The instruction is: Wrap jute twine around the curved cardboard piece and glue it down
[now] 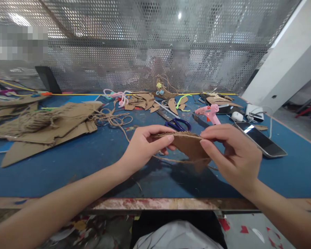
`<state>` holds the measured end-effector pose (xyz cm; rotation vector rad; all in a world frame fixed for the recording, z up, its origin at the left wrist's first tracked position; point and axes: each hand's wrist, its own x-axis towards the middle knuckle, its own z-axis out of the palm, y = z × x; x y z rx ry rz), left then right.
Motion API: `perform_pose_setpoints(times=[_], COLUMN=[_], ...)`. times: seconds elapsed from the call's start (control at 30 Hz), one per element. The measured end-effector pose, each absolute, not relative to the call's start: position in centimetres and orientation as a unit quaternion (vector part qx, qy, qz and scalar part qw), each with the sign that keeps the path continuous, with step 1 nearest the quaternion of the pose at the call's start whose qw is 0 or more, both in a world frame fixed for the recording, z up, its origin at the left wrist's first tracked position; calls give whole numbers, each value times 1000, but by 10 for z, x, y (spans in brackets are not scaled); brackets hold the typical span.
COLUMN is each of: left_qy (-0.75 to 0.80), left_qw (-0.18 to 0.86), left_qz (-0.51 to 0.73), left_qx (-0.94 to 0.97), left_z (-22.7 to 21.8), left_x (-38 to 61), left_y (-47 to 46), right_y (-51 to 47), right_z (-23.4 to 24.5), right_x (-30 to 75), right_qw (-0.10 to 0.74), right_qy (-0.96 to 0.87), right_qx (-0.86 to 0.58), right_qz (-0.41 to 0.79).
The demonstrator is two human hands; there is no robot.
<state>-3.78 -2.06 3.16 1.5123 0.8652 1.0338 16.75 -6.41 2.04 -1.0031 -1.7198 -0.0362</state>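
Note:
A curved piece of brown cardboard [190, 145] is held up above the blue table, its corrugated edge facing up. My left hand [147, 143] pinches its left end between thumb and fingers. At the opposite end, the thumb and forefinger of my right hand [232, 154] are closed on the edge; whether twine is also between them I cannot tell. Brown twine [168, 159] hangs below the cardboard and trails off to the left. Just beyond the cardboard lie scissors with blue handles [180, 124]. Behind my right hand stands a pink glue gun [209, 112].
Cardboard sheets [64, 119] with a twine bundle [41, 121] lie at the left, beside loose twine [112, 117]. Cardboard scraps [140, 101] and pink pipe cleaners [119, 96] are at the back. A phone [260, 138] and white earbud case [237, 116] lie right. Perforated metal [119, 45] backs the table.

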Motion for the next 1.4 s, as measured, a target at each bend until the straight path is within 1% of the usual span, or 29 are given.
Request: perform_pose_setpoints(times=[0.07,0.23,0.43,0.57,0.67,0.77,1.07,1.23,1.4], left_qy=[359,357,356,365,366,362,331,336,337], left_qw=[528,526,512,456,385,357,343,360,364], left_qz=[435,443,448,447,450,452,491,489,475], left_qx=[635,633,640,677,718,733,729,719,727], left_z=[31,30,29,26,25,24,21,22,23], left_x=[-38,-36,-33,-34,-35,-35,-31,-32,-32], left_y=[-22,-26,-29,-28,-27,-27,-32,-33,-34], right_y=[-66,-69,-70,-69,-68,-67,-69,-67,-67], right_z=[19,16,14,11,9,7,3,1,-2], right_x=[166,161,155,153,152,152,151,154,154], right_qw=[561,598,617,624,629,628,644,634,637], right_qy=[-719,-675,-631,-624,-624,-627,-645,-679,-684], right_qx=[-411,-425,-458,-455,-446,-442,-396,-363,-347], right_qz=[-10,80,109,124,128,128,113,69,80])
